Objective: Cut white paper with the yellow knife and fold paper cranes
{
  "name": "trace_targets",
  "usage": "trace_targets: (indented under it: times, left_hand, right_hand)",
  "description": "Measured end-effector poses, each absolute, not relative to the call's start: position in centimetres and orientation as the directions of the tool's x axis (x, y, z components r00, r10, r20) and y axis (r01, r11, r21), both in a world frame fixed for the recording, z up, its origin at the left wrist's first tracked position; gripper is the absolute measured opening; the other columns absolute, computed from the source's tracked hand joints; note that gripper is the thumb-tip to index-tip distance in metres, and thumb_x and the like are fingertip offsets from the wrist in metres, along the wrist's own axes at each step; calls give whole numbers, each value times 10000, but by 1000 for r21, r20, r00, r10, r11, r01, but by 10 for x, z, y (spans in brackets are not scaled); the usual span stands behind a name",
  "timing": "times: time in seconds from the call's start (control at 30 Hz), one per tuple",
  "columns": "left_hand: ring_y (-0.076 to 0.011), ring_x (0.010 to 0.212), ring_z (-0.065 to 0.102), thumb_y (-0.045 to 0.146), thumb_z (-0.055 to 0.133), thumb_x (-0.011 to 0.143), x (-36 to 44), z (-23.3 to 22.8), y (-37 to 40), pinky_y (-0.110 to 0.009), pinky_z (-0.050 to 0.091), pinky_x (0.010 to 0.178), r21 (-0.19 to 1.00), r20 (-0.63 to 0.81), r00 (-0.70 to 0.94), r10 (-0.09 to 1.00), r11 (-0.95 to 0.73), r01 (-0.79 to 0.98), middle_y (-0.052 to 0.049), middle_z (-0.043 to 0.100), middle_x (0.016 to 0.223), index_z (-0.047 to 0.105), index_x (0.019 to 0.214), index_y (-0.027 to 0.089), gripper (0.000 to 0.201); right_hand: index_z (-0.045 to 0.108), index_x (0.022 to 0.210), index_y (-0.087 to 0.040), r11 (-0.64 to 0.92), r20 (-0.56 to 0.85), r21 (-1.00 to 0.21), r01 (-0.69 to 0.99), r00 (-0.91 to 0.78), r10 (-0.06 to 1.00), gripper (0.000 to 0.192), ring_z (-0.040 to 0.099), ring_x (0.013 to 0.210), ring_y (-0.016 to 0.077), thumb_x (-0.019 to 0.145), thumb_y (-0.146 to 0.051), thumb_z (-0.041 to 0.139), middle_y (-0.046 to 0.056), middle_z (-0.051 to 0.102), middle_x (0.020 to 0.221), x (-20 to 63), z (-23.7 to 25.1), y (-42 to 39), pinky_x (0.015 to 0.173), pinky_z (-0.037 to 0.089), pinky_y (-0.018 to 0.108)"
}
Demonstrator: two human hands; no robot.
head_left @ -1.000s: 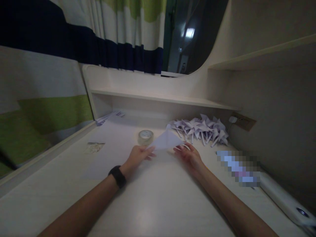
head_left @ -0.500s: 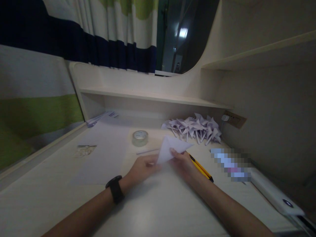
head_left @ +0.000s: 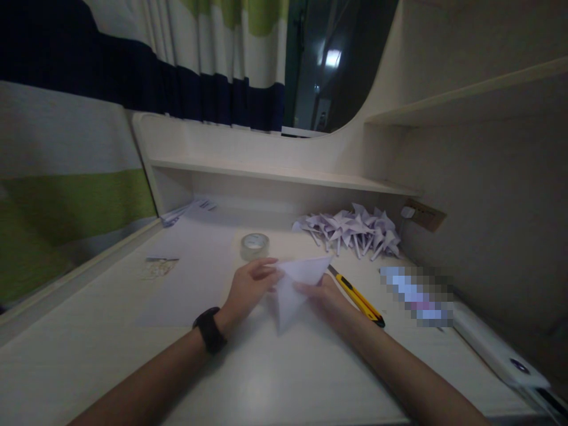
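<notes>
both hands meet over the pale desk (head_left: 284,378): the left hand (head_left: 248,287), a black watch (head_left: 208,329) on its wrist, pinches the upper left edge of a folded white paper (head_left: 296,284) between thumb and fingers, while the right hand (head_left: 326,299) grips it from the right, thumb on top. the paper hangs just above the desk between them, in front of the tape roll (head_left: 254,245). it could crease off-line if the two grips pull unevenly, since only its edges are held, and its lower tip may snag on the desk. it looks thin and crisp, a triangle with one point aimed down toward the person. a yellow utility knife (head_left: 357,296) lies just beside the right hand, and a heap of folded paper cranes (head_left: 350,228) sits further back.
</notes>
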State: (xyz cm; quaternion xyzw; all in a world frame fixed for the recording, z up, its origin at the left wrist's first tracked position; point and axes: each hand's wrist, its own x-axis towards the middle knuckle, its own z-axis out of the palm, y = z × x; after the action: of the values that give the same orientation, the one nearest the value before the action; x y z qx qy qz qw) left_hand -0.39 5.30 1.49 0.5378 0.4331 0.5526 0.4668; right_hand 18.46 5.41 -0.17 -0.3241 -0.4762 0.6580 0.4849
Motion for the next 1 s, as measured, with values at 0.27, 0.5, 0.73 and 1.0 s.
trace_targets:
  times: [0.27,0.5,0.73,1.0]
  left_hand:
    - [-224,714,702,327,758,701,-5,17,54,-326,602,627,966,256,-2,967,-256,-23,-83,748,828,728,853,141,242]
    - [-257,792,712,318,798,657,-8,21,51,-364,610,714,976,200,-50,978,-204,-79,-98,754,900,737,957,127,360]
    - [-273,765,715,363,802,649,-6,22,50,-385,617,681,981,172,-62,983,-177,-85,-117,753,873,744,947,105,398]
    - [-218,689,717,323,775,680,-5,17,49,-307,615,638,977,208,-83,975,-212,-39,-105,757,841,755,882,114,291]
  right_hand:
    - [691,1000,-150,-67,28,-957,-281,-318,948,422,674,859,247,627,-288,833,109,723,997,187,5,52,777,511,357]
    - [710,951,-138,-48,42,-959,-279,-309,950,376,664,742,212,699,-409,778,100,727,889,186,5,55,674,499,317]
    - [711,850,-119,-34,27,-965,-260,-228,973,363,643,688,192,643,-400,811,94,722,814,185,-3,57,657,476,303]
    - [718,875,-120,-56,8,-961,-271,-228,974,358,643,691,195,660,-393,801,99,726,838,184,2,54,694,470,318]
